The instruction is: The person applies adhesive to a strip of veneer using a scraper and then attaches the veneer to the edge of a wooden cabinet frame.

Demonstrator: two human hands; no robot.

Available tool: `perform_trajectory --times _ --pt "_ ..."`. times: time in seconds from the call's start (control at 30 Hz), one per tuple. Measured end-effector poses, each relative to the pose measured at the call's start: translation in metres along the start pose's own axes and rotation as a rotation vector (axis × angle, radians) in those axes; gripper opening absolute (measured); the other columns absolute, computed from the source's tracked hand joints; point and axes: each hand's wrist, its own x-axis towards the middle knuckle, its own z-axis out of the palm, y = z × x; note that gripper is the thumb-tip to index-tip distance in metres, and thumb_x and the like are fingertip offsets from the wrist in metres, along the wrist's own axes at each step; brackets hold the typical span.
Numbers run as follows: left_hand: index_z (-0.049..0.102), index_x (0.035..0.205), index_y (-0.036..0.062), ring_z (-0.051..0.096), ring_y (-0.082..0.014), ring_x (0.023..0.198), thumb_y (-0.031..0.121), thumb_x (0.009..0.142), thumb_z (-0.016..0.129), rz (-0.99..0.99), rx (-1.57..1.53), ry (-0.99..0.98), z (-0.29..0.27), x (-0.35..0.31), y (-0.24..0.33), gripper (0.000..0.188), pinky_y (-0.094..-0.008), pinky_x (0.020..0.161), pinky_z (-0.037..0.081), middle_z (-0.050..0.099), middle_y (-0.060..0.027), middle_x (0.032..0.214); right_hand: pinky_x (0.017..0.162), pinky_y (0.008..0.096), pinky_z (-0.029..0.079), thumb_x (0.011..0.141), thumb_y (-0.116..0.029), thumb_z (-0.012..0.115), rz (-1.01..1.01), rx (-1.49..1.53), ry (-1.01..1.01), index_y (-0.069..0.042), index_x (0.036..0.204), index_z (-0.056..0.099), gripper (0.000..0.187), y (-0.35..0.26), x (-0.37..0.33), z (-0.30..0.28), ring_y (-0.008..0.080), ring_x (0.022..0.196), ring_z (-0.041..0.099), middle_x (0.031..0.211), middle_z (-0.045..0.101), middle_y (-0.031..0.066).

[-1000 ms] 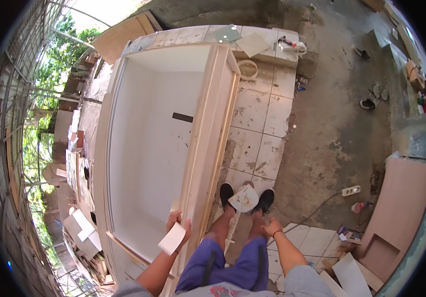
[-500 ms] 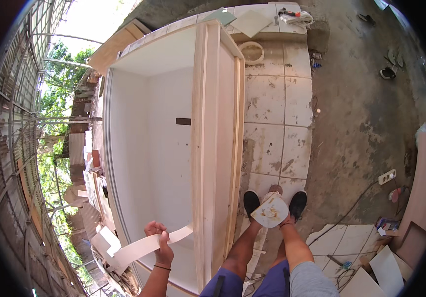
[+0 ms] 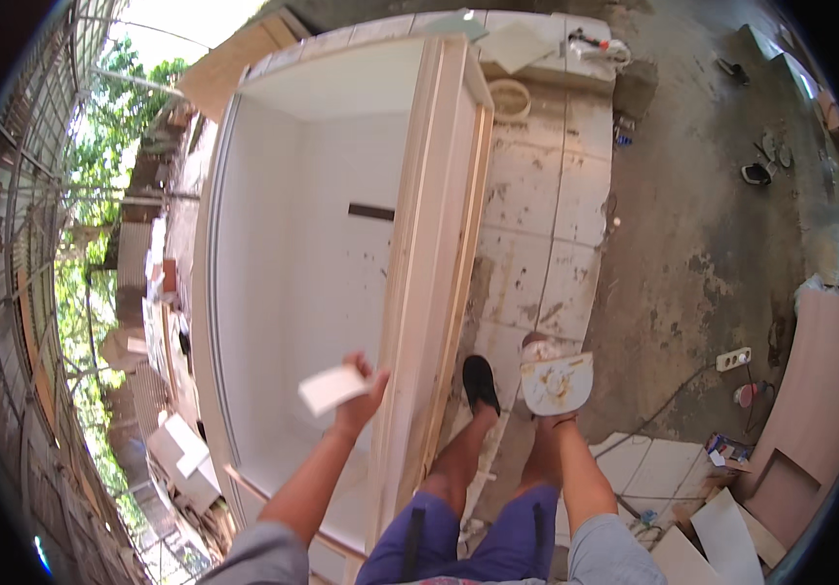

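A short part of a pale, thin strip [image 3: 330, 389] shows in my left hand [image 3: 363, 394], whose fingers are closed around it. That hand is above the open side of a large wooden cabinet [image 3: 419, 263] with a white inside, close to its right-hand frame. My right hand [image 3: 554, 419] grips a white, round-edged piece [image 3: 558, 386] with brown stains, held low in front of my legs. The piece covers part of the fingers. How the strip runs past my left hand is hidden.
A round pale ring [image 3: 510, 100] lies near the cabinet's far right corner. A white socket strip [image 3: 733, 360] with a cord lies on the floor to the right. Boards [image 3: 726, 536] are at lower right. Shoes [image 3: 757, 174] lie farther off.
My left hand has moved right and up with the strip, of which less shows now. My right hand has shifted slightly right and up with the stained piece. One foot has shifted.
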Motion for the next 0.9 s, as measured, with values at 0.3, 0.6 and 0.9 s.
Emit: perform_trajectory --times 0.3,0.6,0.9 --pt "0.054 0.119 -0.003 0.059 -0.0286 0.102 0.037 0.088 0.071 -0.498 -0.294 0.325 0.035 0.085 -0.026 0.053 -0.0398 0.089 0.047 0.061 -0.016 0.106 0.121 0.0427 0.02 0.099 -0.047 0.037 -0.266 -0.949 0.082 -0.011 0.152 0.033 0.063 -0.09 -0.024 0.0 0.027 0.145 0.03 0.157 0.034 0.0081" --pt "0.037 0.143 -0.0062 0.04 -0.0382 0.137 0.047 0.07 0.083 -0.239 -0.064 -0.347 0.03 -0.018 0.021 0.101 -0.0418 0.112 0.036 0.043 -0.0252 0.145 0.12 0.042 0.023 0.101 -0.045 0.038 -0.4 -1.343 -0.255 -0.01 0.151 0.032 0.062 -0.15 -0.098 0.042 0.0247 0.144 0.031 0.156 0.035 0.0082" --pt "0.034 0.146 0.0065 0.039 -0.0365 0.139 0.038 0.055 0.092 0.366 -0.4 -0.188 -0.039 -0.09 0.245 0.112 -0.0548 0.115 0.027 0.046 -0.0192 0.143 0.119 0.0408 0.026 0.1 -0.037 0.049 0.39 -0.341 -0.729 -0.008 0.152 0.025 0.065 -0.202 -0.29 0.255 0.0244 0.142 0.035 0.154 0.038 0.0093"
